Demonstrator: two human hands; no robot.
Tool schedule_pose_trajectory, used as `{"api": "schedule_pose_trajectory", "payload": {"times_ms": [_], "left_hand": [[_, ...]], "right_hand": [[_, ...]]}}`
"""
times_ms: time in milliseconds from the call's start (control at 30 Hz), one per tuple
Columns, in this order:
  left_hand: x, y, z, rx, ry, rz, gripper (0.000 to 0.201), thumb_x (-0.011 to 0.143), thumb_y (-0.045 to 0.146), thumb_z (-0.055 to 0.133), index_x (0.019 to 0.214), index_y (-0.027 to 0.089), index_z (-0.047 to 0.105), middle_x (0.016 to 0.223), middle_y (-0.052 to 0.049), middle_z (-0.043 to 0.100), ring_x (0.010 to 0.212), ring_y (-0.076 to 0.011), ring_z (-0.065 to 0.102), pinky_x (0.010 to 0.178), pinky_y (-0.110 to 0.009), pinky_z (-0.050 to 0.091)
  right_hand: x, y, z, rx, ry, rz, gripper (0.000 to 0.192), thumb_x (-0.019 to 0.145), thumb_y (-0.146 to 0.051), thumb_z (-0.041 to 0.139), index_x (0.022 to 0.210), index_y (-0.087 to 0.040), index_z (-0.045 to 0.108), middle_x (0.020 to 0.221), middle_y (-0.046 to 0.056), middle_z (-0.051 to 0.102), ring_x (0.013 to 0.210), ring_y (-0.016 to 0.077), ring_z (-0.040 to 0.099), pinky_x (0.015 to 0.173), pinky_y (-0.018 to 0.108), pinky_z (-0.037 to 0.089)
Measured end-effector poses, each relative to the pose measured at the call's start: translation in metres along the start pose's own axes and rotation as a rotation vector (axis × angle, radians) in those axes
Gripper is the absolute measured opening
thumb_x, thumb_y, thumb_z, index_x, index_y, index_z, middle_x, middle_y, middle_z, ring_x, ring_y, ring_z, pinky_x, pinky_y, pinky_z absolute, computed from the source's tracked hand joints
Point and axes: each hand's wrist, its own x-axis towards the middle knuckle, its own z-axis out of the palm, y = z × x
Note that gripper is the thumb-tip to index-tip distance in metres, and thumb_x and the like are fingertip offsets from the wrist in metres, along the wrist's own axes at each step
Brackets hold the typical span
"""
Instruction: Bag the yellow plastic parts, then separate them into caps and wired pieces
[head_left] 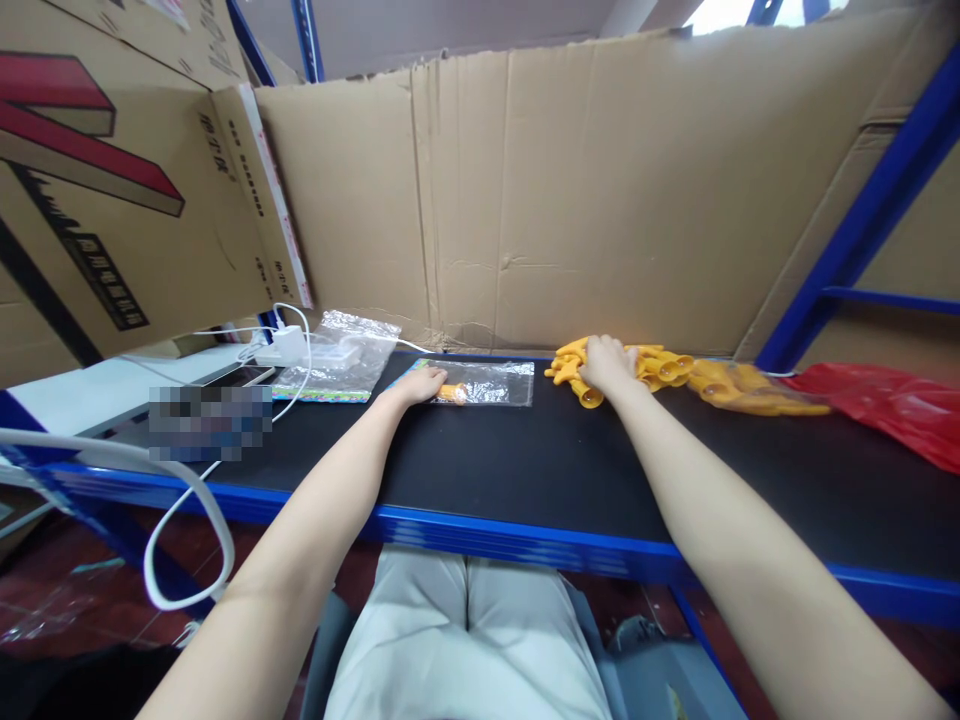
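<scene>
- Left hand [420,384] is flat on the black counter [525,470], fingers laid out on the near-left end of a clear plastic bag [491,383], pressing rather than gripping.
- Inside or on that bag, right at the left fingertips, sits one small orange piece [453,393]; whether it is in the bag or on top, I cannot tell.
- Right hand [609,364] is down on a pile of yellow-orange plastic pieces [660,366], fingers curled over the pile's left end; whether it has actually closed on one of them is not clear from here.
- The pile lies at the back of the counter, just right of the clear bag and apart from it.
- Further right, more of the same yellow pieces lie in a see-through bag [750,390], and beside that a red plastic bag [892,410] spreads toward the counter's right end.
- On the left, a stack of clear zip bags [341,365] lies near a white charger [283,348] with its white cable [180,500] looping off the front edge.
- A cardboard sheet [600,190] stands as a wall behind everything, between blue shelf posts [862,220].
- The person's light trousers [465,640] show below the counter's blue edge.
</scene>
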Motion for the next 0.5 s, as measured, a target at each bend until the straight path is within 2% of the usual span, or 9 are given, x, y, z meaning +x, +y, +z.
{"api": "schedule_pose_trajectory", "payload": {"times_ms": [133,233,300,400,500], "left_hand": [[-0.003,0.001,0.000,-0.019,0.013,-0.033,0.048,0.091,0.034,0.024,0.117,0.012,0.057,0.131,-0.010,0.051,0.121,-0.0211,0.047,0.101,-0.028,0.034],[-0.002,0.000,0.001,-0.013,0.013,-0.039,0.049,0.091,0.035,0.023,0.118,0.013,0.057,0.131,-0.009,0.051,0.121,-0.0202,0.046,0.101,-0.027,0.033],[-0.001,-0.001,0.001,-0.009,0.014,-0.030,0.048,0.091,0.035,0.023,0.118,0.013,0.056,0.131,-0.008,0.052,0.121,-0.0196,0.047,0.101,-0.026,0.033],[0.000,-0.003,0.002,-0.009,0.011,-0.011,0.048,0.090,0.034,0.023,0.115,0.013,0.058,0.129,-0.009,0.054,0.119,-0.0200,0.048,0.099,-0.027,0.035],[0.001,-0.003,0.002,0.001,0.008,0.017,0.048,0.090,0.034,0.022,0.110,0.013,0.061,0.125,-0.009,0.056,0.116,-0.0206,0.050,0.098,-0.028,0.036]], "right_hand": [[-0.004,-0.001,-0.005,-0.023,0.058,0.013,0.038,0.078,-0.021,0.050,0.113,-0.007,0.051,0.114,0.018,0.053,0.108,0.0276,0.044,0.089,0.043,0.029],[-0.003,-0.002,-0.014,-0.030,0.070,-0.013,0.031,0.081,-0.021,0.046,0.108,-0.008,0.056,0.111,0.018,0.056,0.107,0.0277,0.047,0.088,0.043,0.031],[-0.003,-0.006,-0.023,-0.026,-0.033,-0.019,0.029,0.082,-0.023,0.046,0.103,-0.009,0.060,0.106,0.018,0.060,0.104,0.0271,0.052,0.086,0.040,0.034],[-0.006,-0.015,-0.037,-0.027,-0.224,-0.021,0.032,0.078,-0.032,0.055,0.101,-0.011,0.063,0.103,0.018,0.062,0.100,0.0272,0.057,0.082,0.038,0.038],[-0.009,-0.024,-0.043,-0.029,-0.298,-0.050,0.045,0.070,-0.041,0.065,0.102,-0.010,0.063,0.104,0.018,0.062,0.100,0.0297,0.058,0.083,0.041,0.040]]}}
